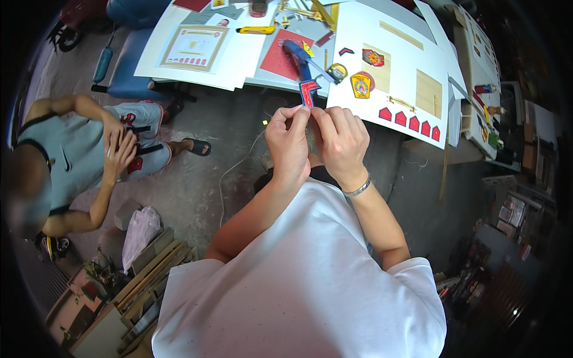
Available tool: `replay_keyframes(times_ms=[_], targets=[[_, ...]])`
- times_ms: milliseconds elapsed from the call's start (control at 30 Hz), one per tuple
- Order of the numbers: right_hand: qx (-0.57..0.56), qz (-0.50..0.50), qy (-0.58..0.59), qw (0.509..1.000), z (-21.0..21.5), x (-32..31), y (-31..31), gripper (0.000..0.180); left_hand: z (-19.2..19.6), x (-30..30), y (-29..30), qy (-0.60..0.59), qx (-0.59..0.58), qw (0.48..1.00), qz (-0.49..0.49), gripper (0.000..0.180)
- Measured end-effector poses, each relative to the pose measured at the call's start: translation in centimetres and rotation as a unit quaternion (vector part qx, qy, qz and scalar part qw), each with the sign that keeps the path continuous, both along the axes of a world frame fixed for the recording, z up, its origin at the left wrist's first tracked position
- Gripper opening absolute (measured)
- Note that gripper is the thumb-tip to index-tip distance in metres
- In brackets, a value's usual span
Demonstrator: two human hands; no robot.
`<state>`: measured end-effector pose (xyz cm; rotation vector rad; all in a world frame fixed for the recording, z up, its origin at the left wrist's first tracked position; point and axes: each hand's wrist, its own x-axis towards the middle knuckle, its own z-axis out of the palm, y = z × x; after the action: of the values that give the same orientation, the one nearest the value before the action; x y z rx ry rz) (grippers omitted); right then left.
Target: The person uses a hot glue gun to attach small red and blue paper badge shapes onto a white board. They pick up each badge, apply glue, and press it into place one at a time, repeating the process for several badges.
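Both my hands raised over worktop edge. Left hand (289, 138) and right hand (339, 140) pinch one small red-and-blue patch (308, 92) by fingertips, patch upright above them. On white board (418, 59): five red house-shaped patches (412, 122) in row, two round badges (363, 83). One blue glue gun (298, 56), one yellow cutter (256, 30). Worktop (239, 68) cluttered. Concrete floor (203, 185) below; one person sits at left.

The floor (197, 179) was bare grey concrete, with a white cord (230, 170) trailing across it. A white worktable (239, 53) stood ahead, wooden slats (149, 280) were stacked at lower left (beside a blue chair (128, 65)), and the edges were dim.
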<state>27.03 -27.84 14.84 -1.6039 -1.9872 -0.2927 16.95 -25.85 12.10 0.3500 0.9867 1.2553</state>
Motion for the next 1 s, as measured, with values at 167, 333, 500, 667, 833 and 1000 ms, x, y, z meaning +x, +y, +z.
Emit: replay_keyframes(times_ms=[167,333,500,667,833,1000], targets=[[-0.030,-0.100,0.306,0.946,-0.6,4.6,-2.6,0.007,-0.5,3.5,-1.1,0.053,0.057,0.995,-0.058,0.013],[-0.081,-0.139,0.647,0.745,-0.9,11.9,-5.3,0.004,-2.4,6.3,-0.2,0.132,0.127,0.974,-0.133,0.019],[-0.099,-0.151,0.656,0.733,-2.5,18.8,-6.9,0.003,-3.7,12.5,0.1,0.166,0.149,0.949,-0.221,0.013],[-0.123,-0.159,0.676,0.709,-4.1,24.7,-7.9,0.004,-4.8,17.9,-0.7,0.181,0.111,0.939,-0.270,0.014],[-0.161,-0.166,0.697,0.679,-7.7,28.5,-8.6,0.004,-7.3,21.2,-2.2,0.219,0.057,0.936,-0.269,0.012],[-0.208,-0.229,0.673,0.672,-14.4,28.4,-7.5,0.010,-11.1,22.5,-1.8,0.340,0.001,0.904,-0.258,0.013]])
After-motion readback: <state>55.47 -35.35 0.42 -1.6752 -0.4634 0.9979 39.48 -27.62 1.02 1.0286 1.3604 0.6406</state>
